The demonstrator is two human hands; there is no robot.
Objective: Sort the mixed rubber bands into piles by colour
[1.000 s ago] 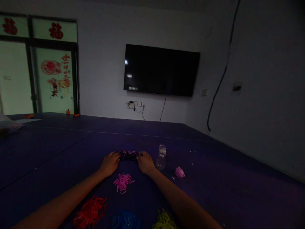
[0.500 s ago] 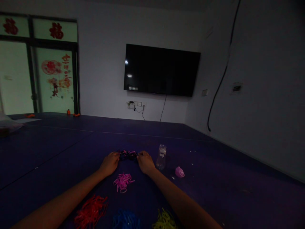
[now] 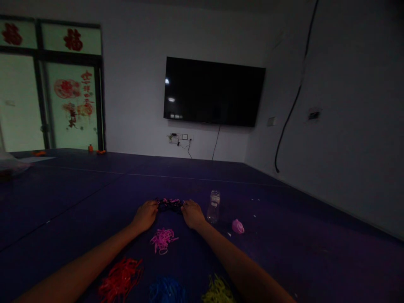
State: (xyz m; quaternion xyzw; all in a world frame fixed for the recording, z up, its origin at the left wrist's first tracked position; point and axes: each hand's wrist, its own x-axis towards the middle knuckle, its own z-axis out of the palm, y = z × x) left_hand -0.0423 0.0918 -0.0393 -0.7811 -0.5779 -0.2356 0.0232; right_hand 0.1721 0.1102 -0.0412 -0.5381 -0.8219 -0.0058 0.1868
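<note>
A dark bunch of black and pink bands (image 3: 169, 205) lies on the purple surface between my two hands. The fingers of my left hand (image 3: 146, 215) are closed at its left end. At the right end, my right hand (image 3: 192, 213) has its fingers bent in against the bands; the fingertips are partly lost in the dark. Nearer to me is a loose heap of pink bands (image 3: 163, 239). Just right of my right hand stands a clear bottle (image 3: 213, 208), with no cap on it.
Heaps of red bands (image 3: 121, 278), blue bands (image 3: 168, 291) and yellow bands (image 3: 217, 291) lie close to me. A pink cap-like piece (image 3: 237, 227) and small white scraps are on the right. Orange objects (image 3: 91, 148) sit far left. A television (image 3: 214, 91) hangs on the wall.
Hardly anything differs. Both hands stay at the two ends of the black and pink bands, and the view has shifted very slightly.
</note>
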